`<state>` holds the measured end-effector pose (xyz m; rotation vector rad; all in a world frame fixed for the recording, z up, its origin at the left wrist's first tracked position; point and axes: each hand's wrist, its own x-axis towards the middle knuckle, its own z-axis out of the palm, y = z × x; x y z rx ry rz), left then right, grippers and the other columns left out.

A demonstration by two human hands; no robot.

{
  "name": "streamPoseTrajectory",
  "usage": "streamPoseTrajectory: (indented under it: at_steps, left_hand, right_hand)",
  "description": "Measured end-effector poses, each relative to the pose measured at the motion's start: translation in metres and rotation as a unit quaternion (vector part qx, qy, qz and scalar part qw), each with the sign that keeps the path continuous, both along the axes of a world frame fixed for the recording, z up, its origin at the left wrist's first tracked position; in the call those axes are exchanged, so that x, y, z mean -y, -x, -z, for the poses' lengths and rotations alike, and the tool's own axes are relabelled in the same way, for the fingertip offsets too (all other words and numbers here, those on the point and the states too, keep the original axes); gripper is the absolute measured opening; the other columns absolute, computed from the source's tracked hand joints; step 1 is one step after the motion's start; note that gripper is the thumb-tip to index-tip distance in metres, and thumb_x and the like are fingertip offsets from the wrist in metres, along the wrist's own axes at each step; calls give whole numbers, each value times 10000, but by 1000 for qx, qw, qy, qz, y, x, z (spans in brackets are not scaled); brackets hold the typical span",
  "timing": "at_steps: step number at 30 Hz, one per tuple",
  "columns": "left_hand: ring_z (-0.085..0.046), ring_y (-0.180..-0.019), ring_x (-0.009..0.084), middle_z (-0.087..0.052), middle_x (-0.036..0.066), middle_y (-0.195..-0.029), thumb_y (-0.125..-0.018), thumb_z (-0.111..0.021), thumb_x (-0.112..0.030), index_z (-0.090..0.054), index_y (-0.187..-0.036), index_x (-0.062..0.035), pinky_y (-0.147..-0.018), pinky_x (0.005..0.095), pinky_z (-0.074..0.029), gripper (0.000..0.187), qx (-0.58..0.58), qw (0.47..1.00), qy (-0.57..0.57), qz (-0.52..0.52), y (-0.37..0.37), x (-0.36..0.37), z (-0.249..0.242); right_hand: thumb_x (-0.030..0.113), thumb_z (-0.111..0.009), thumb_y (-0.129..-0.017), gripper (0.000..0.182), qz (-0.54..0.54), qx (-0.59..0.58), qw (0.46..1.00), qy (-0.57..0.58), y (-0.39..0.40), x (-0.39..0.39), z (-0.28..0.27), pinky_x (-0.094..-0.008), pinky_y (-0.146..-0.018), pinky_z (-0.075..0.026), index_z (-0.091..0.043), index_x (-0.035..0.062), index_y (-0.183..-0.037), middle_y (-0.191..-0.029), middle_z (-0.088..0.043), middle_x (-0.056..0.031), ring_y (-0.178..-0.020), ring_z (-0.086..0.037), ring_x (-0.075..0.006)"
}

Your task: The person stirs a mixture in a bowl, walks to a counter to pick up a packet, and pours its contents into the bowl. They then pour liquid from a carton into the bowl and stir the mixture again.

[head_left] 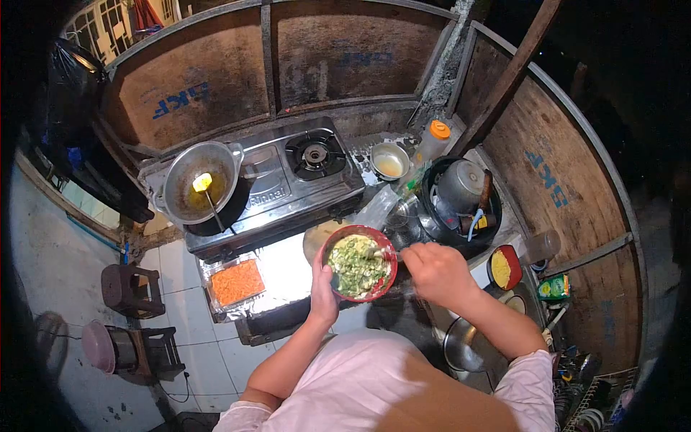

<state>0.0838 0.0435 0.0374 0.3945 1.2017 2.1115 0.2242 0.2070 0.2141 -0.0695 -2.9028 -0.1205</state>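
Observation:
A red bowl (393, 279) holds a pale mixture with chopped green pieces (353, 266). My left hand (324, 297) grips the bowl's left side, its thumb near the rim. At the right of the bowl my right hand (432, 272) is closed around the handle of a utensil (389, 255), whose far end sits in the mixture. Below the bowl's left side lies a foil-covered surface (288, 268) with a tray of orange shredded food (237, 282).
A two-burner stove (266, 176) stands ahead, with a wok (180, 169) and ladle at its left. A small pot (389, 160), an orange-capped bottle (433, 140) and a black basin (432, 223) of cookware are to the right. Stools (133, 290) stand at the left.

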Motion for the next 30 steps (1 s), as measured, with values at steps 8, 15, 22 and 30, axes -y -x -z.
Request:
streamPoseTrajectory:
  at_steps: [8,15,22,30]
  left_hand:
    - [-360,-1425,242,-396,133,-1521,-1049,-404,-369,-321,-1541,-23,-1190,372,-283,607,22,998,31,53,-4,0,2]
    - [-459,-1399,264,-422,148,-1527,-1028,-467,-465,-294,-1555,-61,-1160,406,-401,686,54,998,-22,23,5,3,-21]
    - [-428,-1414,257,-424,147,-1521,-1040,-440,-434,-299,-1548,-49,-1181,402,-357,653,5,1000,0,23,9,6,-20]
    - [-430,-1401,248,-425,134,-1519,-1047,-427,-388,-323,-1545,-77,-1172,399,-357,597,1,1000,19,16,4,5,-19]
  right_hand:
    - [47,-636,-795,203,35,96,958,269,38,-16,35,-471,-806,-556,-686,59,-992,-973,-707,-149,-913,-691,-360]
    - [45,-727,-613,481,-114,49,982,142,-12,-25,2,-400,-819,-547,-690,103,-1088,-1035,-695,-69,-944,-673,-272]
    - [134,-727,-634,420,-133,85,985,63,-12,-26,-3,-371,-753,-544,-676,73,-1046,-959,-673,-46,-858,-659,-248]
    - [155,-630,-782,114,-105,-57,993,9,10,-11,-1,-336,-641,-522,-611,79,-866,-774,-578,-45,-740,-635,-209]
